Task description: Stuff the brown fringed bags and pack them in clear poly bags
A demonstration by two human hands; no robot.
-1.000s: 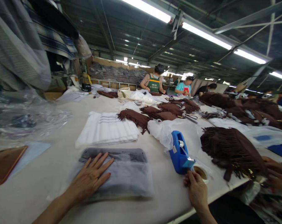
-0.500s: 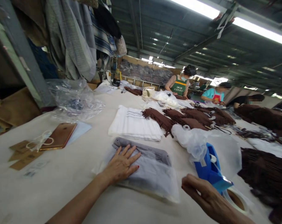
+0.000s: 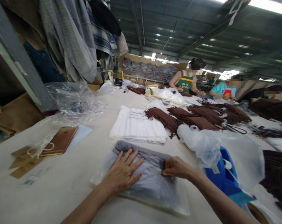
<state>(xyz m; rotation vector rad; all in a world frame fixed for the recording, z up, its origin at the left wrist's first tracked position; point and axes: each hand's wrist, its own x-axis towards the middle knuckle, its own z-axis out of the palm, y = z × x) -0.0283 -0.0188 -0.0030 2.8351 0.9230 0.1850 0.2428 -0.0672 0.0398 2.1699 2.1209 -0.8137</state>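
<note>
A clear plastic bag (image 3: 155,194) lies on the table in front of me, with a folded grey fabric piece (image 3: 134,149) inside. My left hand (image 3: 124,169) rests flat on the bag, its fingers spread. At the bag's right side, my right hand (image 3: 175,167) is closed with the fingertips pinched down against it. What sits between those fingers, if anything, is hidden. To the right of this hand stands a blue tape dispenser (image 3: 221,172), partly under crumpled plastic (image 3: 199,140).
Folded white cloth (image 3: 137,126) lies beyond the bag. Brown fringed scarves (image 3: 164,119) spread to the right. On the left are a phone (image 3: 61,141), brown card tags (image 3: 24,163) and loose plastic bags (image 3: 78,101). Two co-workers (image 3: 186,82) and another person are across the table.
My right hand has moved left from beside the tape dispenser onto the bag's right side. My left hand stays flat on the bag. The view has shifted slightly.
</note>
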